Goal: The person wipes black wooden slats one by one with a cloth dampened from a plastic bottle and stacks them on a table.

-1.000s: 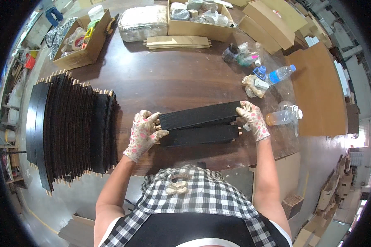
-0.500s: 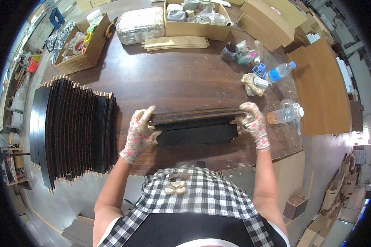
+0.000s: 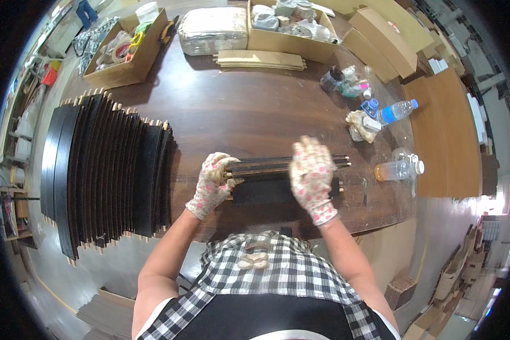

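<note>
Right hand (image 3: 311,175) has moved inward from the right end of the black slats (image 3: 260,166), now over their right half, fingers extended (blurred; contact unclear). Left hand (image 3: 212,184) pinches their 9 o'clock ends above brown table (image 3: 249,107). Slat row (image 3: 110,170) further toward 9; bottle (image 3: 395,169) at 3.

"What are your fingers (image 3: 216,161) covered in?"

"Cloth gloves (image 3: 205,190), soft and matt to look at."

"And those slats (image 3: 262,192)?"

"The one lying before me is black and dull, its pegs (image 3: 347,165) bare, pale wood. In the pile (image 3: 54,161) at my left, the outer face has a smooth sheen."

"The worktop (image 3: 249,116)?"

"Glossy, like varnished wood, scuffed towards my right."

"Anything else?"

"Clear plastic bottles (image 3: 398,111), a matt cardboard box (image 3: 140,63), a bundle (image 3: 214,33) in shiny film, my cloth apron (image 3: 272,275)."
</note>
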